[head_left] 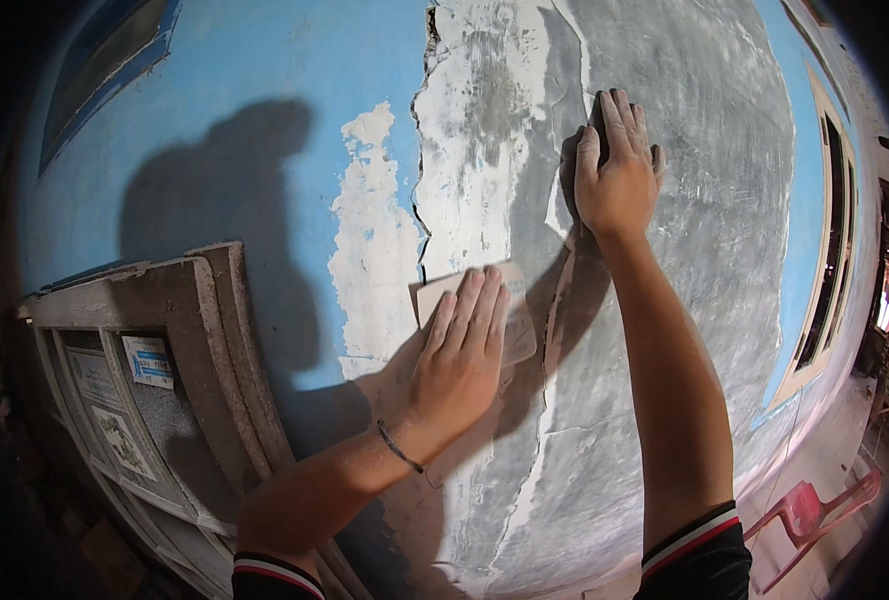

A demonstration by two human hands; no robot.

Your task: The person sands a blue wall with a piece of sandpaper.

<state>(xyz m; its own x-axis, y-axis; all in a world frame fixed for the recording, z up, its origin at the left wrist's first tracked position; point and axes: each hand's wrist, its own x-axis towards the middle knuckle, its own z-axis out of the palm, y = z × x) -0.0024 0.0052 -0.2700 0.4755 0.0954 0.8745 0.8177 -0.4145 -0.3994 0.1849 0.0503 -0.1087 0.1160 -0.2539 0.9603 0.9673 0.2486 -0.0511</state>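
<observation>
My left hand (465,335) lies flat over a beige sheet of sandpaper (518,335), holding it pressed against the wall with the fingers pointing up. Printing shows on the sheet's outward side. Whitish dust coats my fingertips, and a dark band circles the left wrist. Higher up and to the right, my right hand (620,165) rests with its palm on the grey plaster (710,200), fingers extended and thumb apart, holding nothing. Between the hands runs a pale, uneven seam. White filler (470,180) covers a vertical strip beside a jagged dark crack (417,190).
Blue paint (265,60) covers the wall's left part, with a peeled white patch (375,240). A weathered wooden frame with panes (220,340) stands at lower left. At the right are a window (827,240) and a red plastic chair (805,510).
</observation>
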